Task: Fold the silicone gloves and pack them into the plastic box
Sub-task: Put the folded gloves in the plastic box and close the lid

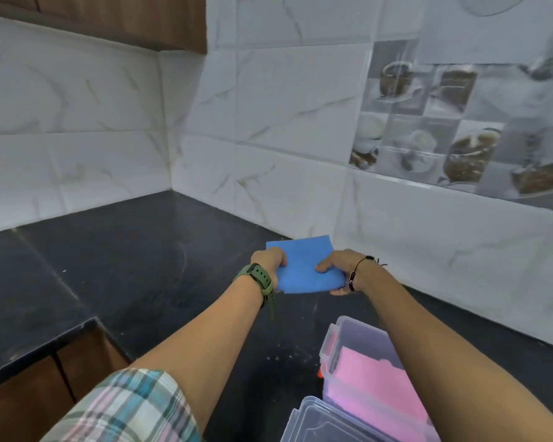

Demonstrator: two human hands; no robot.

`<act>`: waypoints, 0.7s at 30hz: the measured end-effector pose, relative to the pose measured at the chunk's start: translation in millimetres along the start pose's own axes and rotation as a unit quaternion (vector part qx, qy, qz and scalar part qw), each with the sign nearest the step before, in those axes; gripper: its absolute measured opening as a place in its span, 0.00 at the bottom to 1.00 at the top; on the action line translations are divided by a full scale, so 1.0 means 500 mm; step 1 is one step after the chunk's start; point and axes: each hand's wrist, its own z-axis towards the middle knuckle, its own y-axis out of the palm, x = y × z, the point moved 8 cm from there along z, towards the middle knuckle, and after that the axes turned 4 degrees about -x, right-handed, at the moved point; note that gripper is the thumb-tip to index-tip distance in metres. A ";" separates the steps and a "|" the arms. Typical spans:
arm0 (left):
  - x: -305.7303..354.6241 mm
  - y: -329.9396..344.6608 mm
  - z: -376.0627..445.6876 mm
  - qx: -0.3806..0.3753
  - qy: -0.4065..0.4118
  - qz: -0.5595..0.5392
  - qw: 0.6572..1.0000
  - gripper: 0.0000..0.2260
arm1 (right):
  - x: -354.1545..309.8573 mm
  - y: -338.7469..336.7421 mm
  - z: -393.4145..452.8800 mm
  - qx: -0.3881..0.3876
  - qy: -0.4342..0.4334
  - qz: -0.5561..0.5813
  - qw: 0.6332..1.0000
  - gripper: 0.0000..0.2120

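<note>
A folded blue silicone glove (304, 266) is held just above the black countertop (125, 275), near the tiled back wall. My left hand (268, 260) grips its left edge. My right hand (339, 266) pinches its right side, thumb on top. Close to me at the lower right stands a clear plastic box (348, 333) with a pink folded glove (374, 387) inside; my right forearm crosses over part of it.
A clear plastic lid (320, 422) lies at the bottom edge in front of the box. A small orange clip (320, 374) shows at the box's left side. The counter forms an L with a wooden cabinet (77, 362) below its left edge.
</note>
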 end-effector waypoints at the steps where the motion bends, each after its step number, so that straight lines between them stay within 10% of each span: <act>1: 0.010 0.019 -0.007 -0.012 0.000 0.018 1.000 0.20 | -0.001 -0.021 -0.017 0.015 -0.001 0.003 1.000 0.12; 21: -0.006 0.306 -0.169 -0.258 0.019 0.153 0.954 0.20 | 0.114 -0.269 -0.324 0.242 0.040 0.069 0.967 0.13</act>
